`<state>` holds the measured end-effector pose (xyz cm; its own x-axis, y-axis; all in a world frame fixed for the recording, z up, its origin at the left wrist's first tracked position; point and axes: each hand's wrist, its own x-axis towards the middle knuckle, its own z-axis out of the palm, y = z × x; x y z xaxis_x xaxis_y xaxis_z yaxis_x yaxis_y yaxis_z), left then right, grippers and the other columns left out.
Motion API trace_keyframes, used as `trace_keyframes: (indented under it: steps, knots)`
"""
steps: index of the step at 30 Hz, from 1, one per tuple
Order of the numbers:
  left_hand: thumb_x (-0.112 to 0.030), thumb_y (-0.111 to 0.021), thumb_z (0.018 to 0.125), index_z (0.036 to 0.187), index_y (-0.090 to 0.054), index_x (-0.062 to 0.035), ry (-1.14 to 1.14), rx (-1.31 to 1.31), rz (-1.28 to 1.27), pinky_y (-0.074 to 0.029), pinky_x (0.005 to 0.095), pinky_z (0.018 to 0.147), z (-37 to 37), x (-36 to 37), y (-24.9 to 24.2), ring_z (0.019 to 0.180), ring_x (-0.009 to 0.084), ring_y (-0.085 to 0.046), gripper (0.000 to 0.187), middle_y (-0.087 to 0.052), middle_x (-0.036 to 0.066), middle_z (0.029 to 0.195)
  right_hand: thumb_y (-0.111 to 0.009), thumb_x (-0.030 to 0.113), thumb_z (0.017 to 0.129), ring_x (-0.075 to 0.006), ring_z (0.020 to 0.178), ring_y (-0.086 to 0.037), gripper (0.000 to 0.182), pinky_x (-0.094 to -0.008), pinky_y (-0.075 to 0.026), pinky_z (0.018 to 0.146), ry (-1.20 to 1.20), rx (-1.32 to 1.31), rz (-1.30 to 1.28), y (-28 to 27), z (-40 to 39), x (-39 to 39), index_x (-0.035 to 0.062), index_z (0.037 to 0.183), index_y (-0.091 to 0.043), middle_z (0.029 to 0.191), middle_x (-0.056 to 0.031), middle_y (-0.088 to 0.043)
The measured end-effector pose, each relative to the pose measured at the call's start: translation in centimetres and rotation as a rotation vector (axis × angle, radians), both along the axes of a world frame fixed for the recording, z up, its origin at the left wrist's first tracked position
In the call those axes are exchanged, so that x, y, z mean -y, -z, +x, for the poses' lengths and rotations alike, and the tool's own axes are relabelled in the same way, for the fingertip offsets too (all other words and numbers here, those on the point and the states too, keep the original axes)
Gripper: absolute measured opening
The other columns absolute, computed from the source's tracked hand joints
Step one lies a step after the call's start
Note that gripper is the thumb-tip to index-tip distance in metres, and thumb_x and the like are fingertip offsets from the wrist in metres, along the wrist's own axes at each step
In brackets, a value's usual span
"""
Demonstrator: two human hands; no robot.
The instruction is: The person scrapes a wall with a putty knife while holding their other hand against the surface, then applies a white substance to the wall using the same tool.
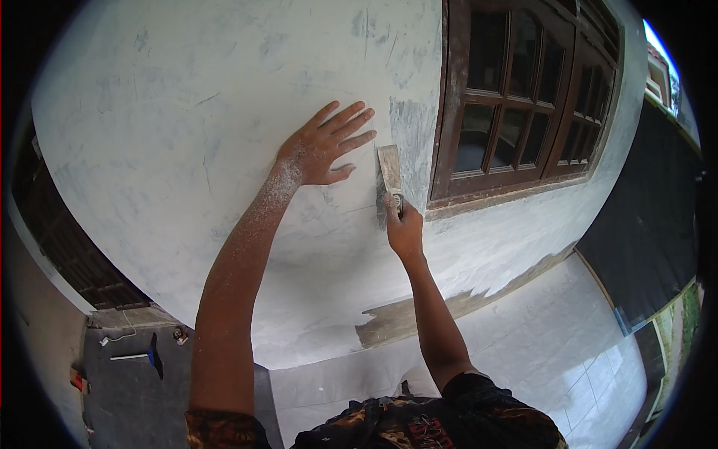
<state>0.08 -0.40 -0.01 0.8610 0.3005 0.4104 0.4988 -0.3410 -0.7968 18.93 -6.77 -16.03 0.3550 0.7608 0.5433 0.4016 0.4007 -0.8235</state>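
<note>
Right hand (404,230) closed around handle of putty knife (390,173), blade laid flat against wall (187,150) just beside window frame (449,112). Left hand (323,147) open, fingers spread, palm pressed on wall, holding nothing. Knife likely light, blade thin and springy; best gripped at handle, well clear of blade edge. Handle hidden inside fist. Blade edge hard to make out against grey patch. Small items on floor (538,337) at lower left too small to identify.

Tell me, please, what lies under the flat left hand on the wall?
The left hand lies spread on the white wall, with dusty plaster around it. The patch under the palm is covered. Beside it, the right hand holds a scraper against the wall.
</note>
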Motion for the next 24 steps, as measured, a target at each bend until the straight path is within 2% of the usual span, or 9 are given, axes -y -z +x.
trace_keyframes:
  steps: [4,6,11,17,24]
  knots:
    - [-0.058,-0.056,0.085,0.15,-0.032,-0.0293,0.012,0.002,0.001,-0.007,0.0479,0.122,0.0,0.0,0.0,0.149,0.0218,-0.013,0.075,-0.019,0.003,0.161,-0.057,0.041,0.097,-0.0137,0.055,-0.039,0.05,-0.0358,-0.037,0.052,-0.007,-0.012,-0.042,1.9,0.3,1.7,-0.0045,0.078,-0.059,0.055,-0.0097,-0.045]
    - [-0.059,-0.056,0.085,0.15,-0.032,-0.0295,0.006,0.006,0.013,-0.007,0.0481,0.122,0.1,0.0,-0.1,0.149,0.0217,-0.013,0.075,-0.019,0.003,0.161,-0.056,0.041,0.097,-0.0326,0.055,-0.056,0.049,-0.0421,-0.043,0.057,-0.011,-0.017,-0.04,2.4,0.1,2.0,-0.0064,0.086,-0.064,0.063,-0.024,-0.059]
    - [-0.059,-0.055,0.086,0.15,-0.032,-0.0306,-0.007,-0.005,0.019,-0.008,0.0488,0.122,0.0,-0.1,0.1,0.149,0.021,-0.013,0.074,-0.018,0.002,0.161,-0.056,0.04,0.097,-0.0342,0.058,-0.06,0.049,-0.0419,-0.045,0.058,-0.001,0.031,-0.066,-0.9,0.3,0.5,-0.0063,0.086,-0.064,0.066,-0.0243,-0.061]
    - [-0.06,-0.054,0.086,0.15,-0.031,-0.0306,-0.026,-0.003,0.0,-0.007,0.0483,0.122,0.2,0.0,0.0,0.149,0.0205,-0.013,0.074,-0.018,0.001,0.161,-0.056,0.038,0.098,-0.0343,0.058,-0.061,0.045,-0.0424,-0.045,0.058,-0.012,0.0,-0.054,1.4,0.0,1.6,-0.0057,0.087,-0.065,0.065,-0.0238,-0.061]
    - [-0.061,-0.052,0.086,0.15,-0.031,-0.0307,-0.031,-0.01,0.046,-0.007,0.0481,0.122,0.2,0.0,0.1,0.149,0.0198,-0.013,0.074,-0.018,0.001,0.161,-0.057,0.036,0.097,-0.0326,0.058,-0.063,0.043,-0.0413,-0.047,0.058,-0.04,-0.001,-0.068,-2.0,-0.1,1.1,-0.006,0.09,-0.066,0.066,-0.0235,-0.063]
